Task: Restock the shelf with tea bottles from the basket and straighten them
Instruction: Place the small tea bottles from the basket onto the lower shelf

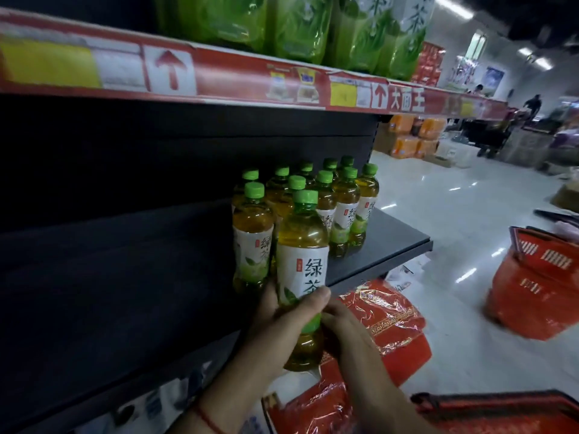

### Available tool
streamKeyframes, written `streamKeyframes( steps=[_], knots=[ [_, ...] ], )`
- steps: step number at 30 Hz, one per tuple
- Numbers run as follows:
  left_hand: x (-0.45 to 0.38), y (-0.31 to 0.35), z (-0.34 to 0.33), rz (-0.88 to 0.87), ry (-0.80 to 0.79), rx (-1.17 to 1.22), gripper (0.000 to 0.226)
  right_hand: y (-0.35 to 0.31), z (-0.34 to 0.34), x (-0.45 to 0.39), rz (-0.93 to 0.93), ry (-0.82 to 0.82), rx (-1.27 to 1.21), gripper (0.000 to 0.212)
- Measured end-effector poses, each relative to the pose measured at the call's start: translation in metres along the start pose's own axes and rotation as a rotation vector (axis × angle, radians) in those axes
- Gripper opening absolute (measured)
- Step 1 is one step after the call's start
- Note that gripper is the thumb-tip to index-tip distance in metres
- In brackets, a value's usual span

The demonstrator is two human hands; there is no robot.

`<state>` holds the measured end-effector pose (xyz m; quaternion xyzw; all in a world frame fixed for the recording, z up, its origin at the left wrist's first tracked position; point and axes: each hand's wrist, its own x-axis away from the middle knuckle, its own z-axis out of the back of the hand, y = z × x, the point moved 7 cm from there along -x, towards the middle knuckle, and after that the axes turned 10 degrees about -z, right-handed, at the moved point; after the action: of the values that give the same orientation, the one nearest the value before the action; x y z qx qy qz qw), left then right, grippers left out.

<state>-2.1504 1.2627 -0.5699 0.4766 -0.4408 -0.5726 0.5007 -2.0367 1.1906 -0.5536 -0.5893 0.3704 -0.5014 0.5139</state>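
A green-capped tea bottle with a white label is held upright at the front edge of the dark shelf. My left hand grips its lower body, thumb across the label. My right hand wraps the bottle's lower right side. Behind it on the shelf stand several matching tea bottles in rows, one right beside the held bottle. A red basket lies on the floor at the right.
Above runs a red price rail with large green tea bottles on the upper shelf. Red packaged goods lie below the shelf. A second red basket's rim shows at the bottom right. People stand far down the aisle.
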Motion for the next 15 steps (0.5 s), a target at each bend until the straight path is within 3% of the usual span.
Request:
streamKeyframes(
  steps=[3,5,8,10,15],
  knots=[
    [0.033,0.001,0.038,0.08,0.119,0.145,0.044,-0.022,-0.032,0.017,0.076,0.027,0.057,0.025],
    [0.062,0.016,0.063,0.016,0.165,0.247,0.058,-0.027,-0.053,0.014,0.122,-0.019,0.13,0.036],
    [0.081,0.023,0.093,-0.019,0.211,0.308,0.047,-0.029,-0.086,0.007,0.166,-0.061,0.191,0.043],
    [0.088,0.029,0.111,-0.039,0.238,0.266,0.038,-0.031,-0.104,0.004,0.227,-0.097,0.236,0.051],
    [0.081,0.024,0.145,-0.077,0.256,0.128,0.043,-0.037,-0.131,-0.022,0.267,-0.061,0.324,0.055]
  ],
)
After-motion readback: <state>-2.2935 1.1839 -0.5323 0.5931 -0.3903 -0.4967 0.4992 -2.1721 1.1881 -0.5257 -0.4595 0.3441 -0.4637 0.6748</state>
